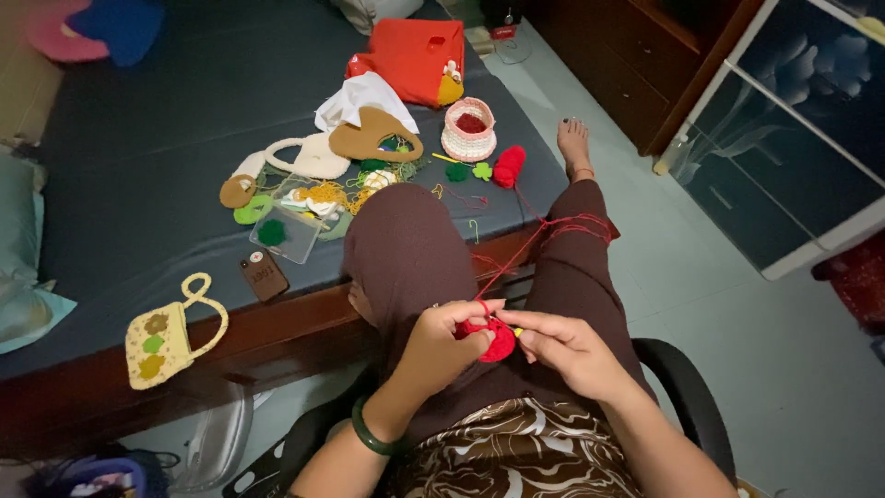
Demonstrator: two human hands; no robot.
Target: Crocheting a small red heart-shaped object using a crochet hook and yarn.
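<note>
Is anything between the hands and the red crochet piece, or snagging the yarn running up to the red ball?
Nothing visible. The left hand and right hand both pinch the red crochet piece directly. The red yarn strand runs over the knee to the red yarn ball on the bed, apparently free.

The red crochet piece point(496, 339) looks soft, nubbly yarn. At ten o'clock, the bed point(147, 175) has matt dark cloth over a glossy wooden frame point(295, 327). The jade-green bangle point(369, 438) shines smooth.

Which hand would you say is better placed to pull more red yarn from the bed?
Probably the right hand: the yarn runs up on its side, while the left hand pinches the red crochet piece.
</note>
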